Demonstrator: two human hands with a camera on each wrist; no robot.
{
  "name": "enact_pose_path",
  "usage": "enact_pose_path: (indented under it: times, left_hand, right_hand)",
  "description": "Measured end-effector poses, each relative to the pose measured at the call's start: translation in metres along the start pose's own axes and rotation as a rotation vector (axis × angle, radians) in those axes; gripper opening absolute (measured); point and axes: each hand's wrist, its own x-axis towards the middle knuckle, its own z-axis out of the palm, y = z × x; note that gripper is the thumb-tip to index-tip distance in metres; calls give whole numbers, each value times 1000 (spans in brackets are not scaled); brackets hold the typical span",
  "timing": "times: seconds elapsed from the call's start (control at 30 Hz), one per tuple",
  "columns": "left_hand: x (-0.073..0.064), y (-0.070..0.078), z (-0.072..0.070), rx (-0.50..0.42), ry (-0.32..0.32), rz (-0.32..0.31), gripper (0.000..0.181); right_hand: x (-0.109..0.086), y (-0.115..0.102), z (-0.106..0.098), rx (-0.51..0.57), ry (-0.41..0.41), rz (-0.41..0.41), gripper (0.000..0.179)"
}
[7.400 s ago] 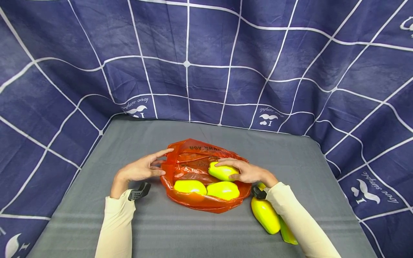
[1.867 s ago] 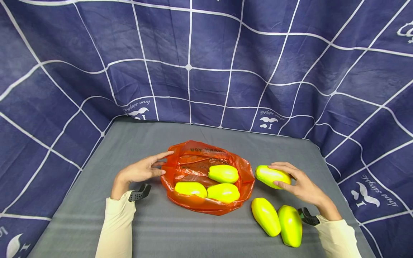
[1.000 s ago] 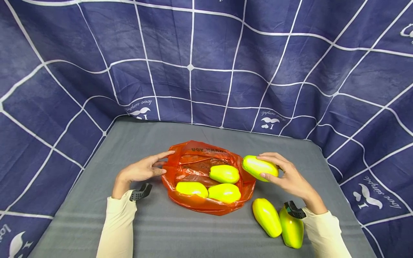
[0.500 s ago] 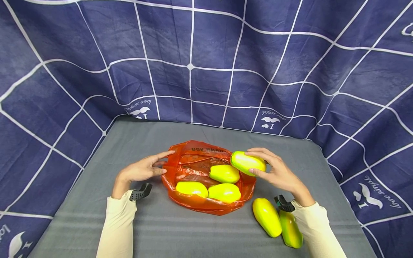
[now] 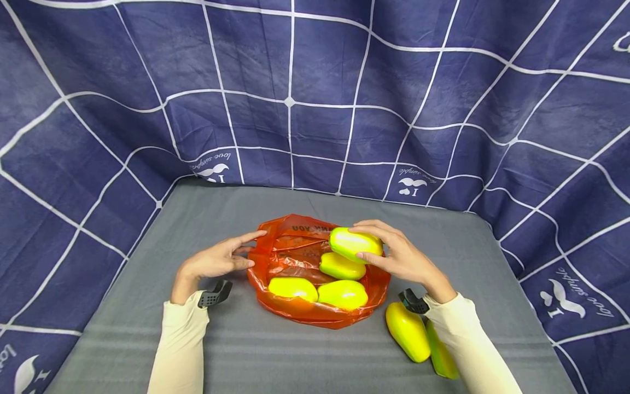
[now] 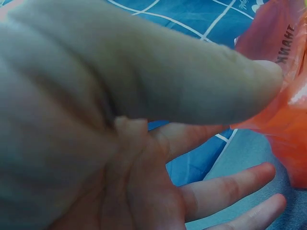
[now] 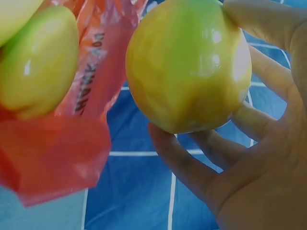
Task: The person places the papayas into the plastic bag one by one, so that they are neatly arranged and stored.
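Note:
My right hand (image 5: 404, 256) grips a glossy yellow-green papaya (image 5: 350, 244) above the right part of a red plastic bag (image 5: 315, 316). In the right wrist view, the fingers and thumb curl round this papaya (image 7: 187, 72). Three other papayas lie in the bag's open mouth: one (image 5: 342, 268) just below the held one, and two near the front rim, a left one (image 5: 291, 288) and a right one (image 5: 343, 295). My left hand (image 5: 215, 260) touches the bag's left edge with its fingers spread and fairly straight. In the left wrist view, the thumb (image 6: 206, 81) reaches the red plastic (image 6: 292, 129).
Right of the bag, on the grey cloth surface (image 5: 275, 361), lie two more papayas, a nearer-to-bag one (image 5: 407, 332) and another (image 5: 442, 353) partly hidden by my right sleeve (image 5: 467, 345). A blue curtain (image 5: 315, 131) with white grid lines hangs behind and at both sides.
My right hand has let go of one papaya in the bag, taken another from the right, and carried it up and left over the bag. The left hand stays at the bag's edge.

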Motion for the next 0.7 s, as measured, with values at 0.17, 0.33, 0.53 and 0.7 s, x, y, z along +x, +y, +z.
enact_pose_path:
  times: [0.17,0.33,0.53,0.7]
  left_hand:
    - [0,1,0,13,31,-19,75]
    - [1,0,0,18,38,-14,74]
    - [1,0,0,1,31,-7,74]
    - [1,0,0,8,37,-13,74]
  right_hand:
    - [13,-1,9,4,-25,-35,47]
    - [23,-1,19,16,-54,-44,46]
    - [34,-5,32,18,-93,-75,47]
    - [44,-10,47,-1,-128,-101,47]
